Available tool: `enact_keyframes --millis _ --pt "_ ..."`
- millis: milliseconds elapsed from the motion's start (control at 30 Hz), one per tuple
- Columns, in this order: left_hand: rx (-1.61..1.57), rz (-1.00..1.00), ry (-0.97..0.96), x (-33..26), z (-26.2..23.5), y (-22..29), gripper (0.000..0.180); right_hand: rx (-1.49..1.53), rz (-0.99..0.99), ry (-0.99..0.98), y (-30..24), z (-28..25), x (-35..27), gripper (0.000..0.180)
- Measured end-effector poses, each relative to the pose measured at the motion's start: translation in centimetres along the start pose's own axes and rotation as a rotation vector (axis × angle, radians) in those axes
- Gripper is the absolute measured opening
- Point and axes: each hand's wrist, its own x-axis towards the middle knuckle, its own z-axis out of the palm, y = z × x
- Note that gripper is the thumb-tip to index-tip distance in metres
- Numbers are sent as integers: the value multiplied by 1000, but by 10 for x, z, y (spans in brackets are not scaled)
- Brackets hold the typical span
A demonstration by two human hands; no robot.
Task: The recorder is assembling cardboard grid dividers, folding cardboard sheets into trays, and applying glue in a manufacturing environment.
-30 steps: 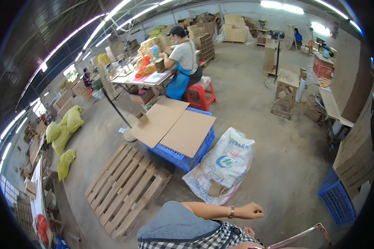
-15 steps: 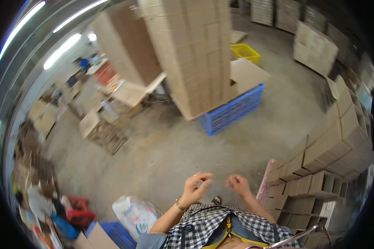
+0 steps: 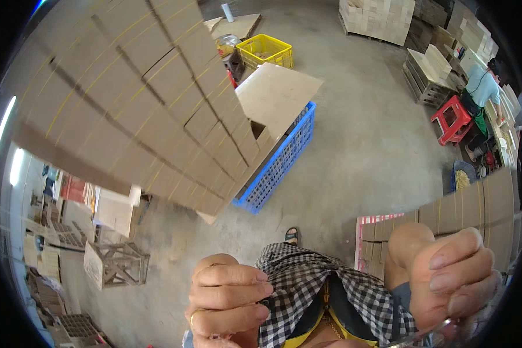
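Both of my hands are raised close to the camera, in front of the black-and-white checked garment (image 3: 296, 264) I wear. My left hand (image 3: 229, 296) is at the lower middle, its fingers curled in and a ring on one of them; nothing shows in it. Over at the lower right, my right hand (image 3: 452, 275) is also curled, with bent fingertips and no object visible in it. Part of a glasses frame (image 3: 438, 330) lies just below the right hand. Neither hand touches the boxes.
A tall strapped stack of cartons (image 3: 156, 110) rises at the left beside a blue crate (image 3: 281, 156) topped by a cardboard sheet (image 3: 278, 95). Behind is a yellow crate (image 3: 267, 49). More cartons (image 3: 446, 209) stand right. A person (image 3: 482, 87) works near a red stool (image 3: 451, 119).
My hands have come up toward the camera and moved apart, their fingers more curled. The view has swung right, bringing the carton stack nearer and the other person into sight.
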Motion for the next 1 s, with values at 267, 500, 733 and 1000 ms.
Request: enact_keyframes --millis 267,500,733,1000 --pt "-151 140 137 82 88 -249 35 -14 136 194 226 -59 -17 28" --pt "427 -656 -470 17 176 -525 30 -240 260 373 505 -121 -92 32" --pt "566 -1596 -1316 -144 235 -718 45 255 1673 -127 810 -173 -230 21" --pt "547 -1940 -710 -124 353 -881 46 596 1674 -686 1085 -100 -250 24"
